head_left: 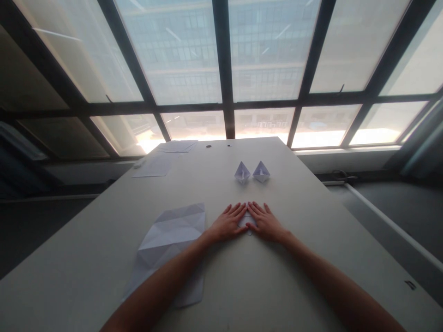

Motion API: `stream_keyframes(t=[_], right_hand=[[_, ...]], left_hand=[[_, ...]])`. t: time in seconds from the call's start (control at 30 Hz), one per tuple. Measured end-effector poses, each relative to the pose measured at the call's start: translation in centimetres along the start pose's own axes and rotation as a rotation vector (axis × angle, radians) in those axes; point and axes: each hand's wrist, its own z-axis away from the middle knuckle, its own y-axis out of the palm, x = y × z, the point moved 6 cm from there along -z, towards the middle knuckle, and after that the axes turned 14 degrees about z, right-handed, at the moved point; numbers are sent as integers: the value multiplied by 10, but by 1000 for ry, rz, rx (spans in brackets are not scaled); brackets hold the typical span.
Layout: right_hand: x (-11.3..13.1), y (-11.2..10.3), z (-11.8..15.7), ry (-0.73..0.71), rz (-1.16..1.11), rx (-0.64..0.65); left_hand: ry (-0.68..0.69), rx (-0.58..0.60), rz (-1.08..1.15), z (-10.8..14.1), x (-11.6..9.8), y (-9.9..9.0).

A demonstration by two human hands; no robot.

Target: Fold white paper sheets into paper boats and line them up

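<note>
A small folded piece of white paper (pixel 248 220) lies flat on the table between my two hands, mostly covered by them. My left hand (pixel 228 222) rests on its left side with the fingers stretched out and pointing up toward the far end. On the right side my right hand (pixel 263 221) lies flat in the same way, fingers spread. The fingertips of both hands come close together over the paper's top. Beyond them stand two folded paper boats (pixel 242 173), side by side. A large creased white sheet (pixel 173 230) lies under my left forearm.
The white table (pixel 294 286) narrows toward large windows at the far end. Flat white sheets (pixel 154 166) lie at the far left. Two small dark round spots (pixel 208 146) mark the far tabletop. A small dark item (pixel 410 285) is near the right edge.
</note>
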Motion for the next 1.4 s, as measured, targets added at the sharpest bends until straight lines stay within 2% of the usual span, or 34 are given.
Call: stream_keyframes(t=[0.23, 0.67, 0.83, 1.0, 1.23, 1.3, 1.4], right_hand=[[-2, 5, 0, 109, 16, 37], [-23, 10, -2, 420, -2, -42], [-30, 14, -1, 473, -10, -43], [-43, 16, 4, 518, -23, -110], [-45, 6, 5, 497, -69, -181], [-39, -1, 2, 420, -116, -220], [-24, -10, -2, 223, -176, -240]], left_hand=[[-14, 24, -8, -1, 3, 1], [22, -17, 11, -1, 3, 0], [13, -5, 15, -1, 2, 0], [-2, 0, 27, -1, 1, -1], [-6, -6, 36, -1, 2, -1], [-3, -19, 34, -1, 2, -1], [3, -33, 18, -2, 3, 0]])
